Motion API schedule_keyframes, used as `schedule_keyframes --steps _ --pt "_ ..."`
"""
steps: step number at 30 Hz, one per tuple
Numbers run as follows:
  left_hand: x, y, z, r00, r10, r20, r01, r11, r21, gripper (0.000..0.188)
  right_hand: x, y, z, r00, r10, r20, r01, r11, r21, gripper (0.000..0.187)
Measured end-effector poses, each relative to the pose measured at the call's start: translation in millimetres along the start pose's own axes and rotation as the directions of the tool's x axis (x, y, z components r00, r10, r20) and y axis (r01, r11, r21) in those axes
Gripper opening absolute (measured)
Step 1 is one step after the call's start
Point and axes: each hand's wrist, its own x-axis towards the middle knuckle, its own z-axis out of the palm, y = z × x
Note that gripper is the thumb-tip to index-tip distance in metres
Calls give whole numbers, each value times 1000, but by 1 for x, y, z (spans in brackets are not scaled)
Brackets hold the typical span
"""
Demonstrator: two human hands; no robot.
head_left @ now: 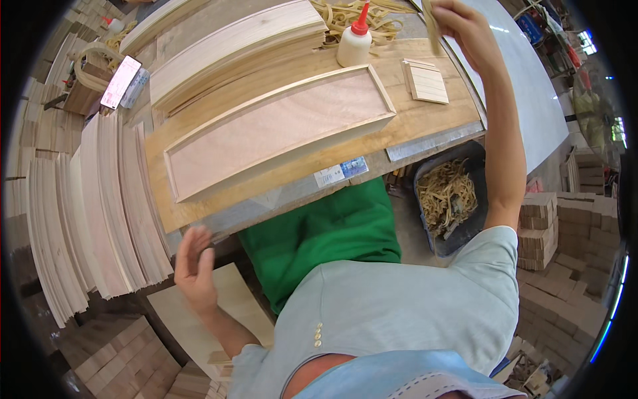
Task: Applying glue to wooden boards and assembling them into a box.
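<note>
A long shallow wooden tray (279, 136) with a pinkish bottom and thin raised rims lies on the worktable. Up at the far right, my right hand (468, 36) is closed on a flat tan band (430, 26) that hangs from its fingers. It is near the small thin wooden pieces (426, 81) on the board. My left hand (197, 266) hangs off the table's front edge at the left, thumb and fingers apart, holding nothing. A white glue bottle (355, 45) with a red nozzle stands upright just behind the tray.
Stacked long boards (232, 53) lie behind the tray, beside a heap of tan bands (382, 23). More boards (106, 206) are piled at the left, near a phone (121, 82). Below the table's right end sits a dark bin (425, 223) of tan scraps. Wooden blocks (537, 229) stand right.
</note>
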Motion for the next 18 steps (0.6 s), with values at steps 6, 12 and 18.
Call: schedule_keyframes --steps 6,12,18 --pt "42 91 119 649 654 389 -745 649 152 44 -117 -72 56 766 81 637 -36 996 -83 11" --pt "51 71 158 761 402 509 -456 890 -20 27 -148 -72 92 755 44 655 -143 985 98 12" --pt "41 48 141 861 128 493 8 965 -264 18 -171 -43 123 727 71 683 -571 616 543 19"
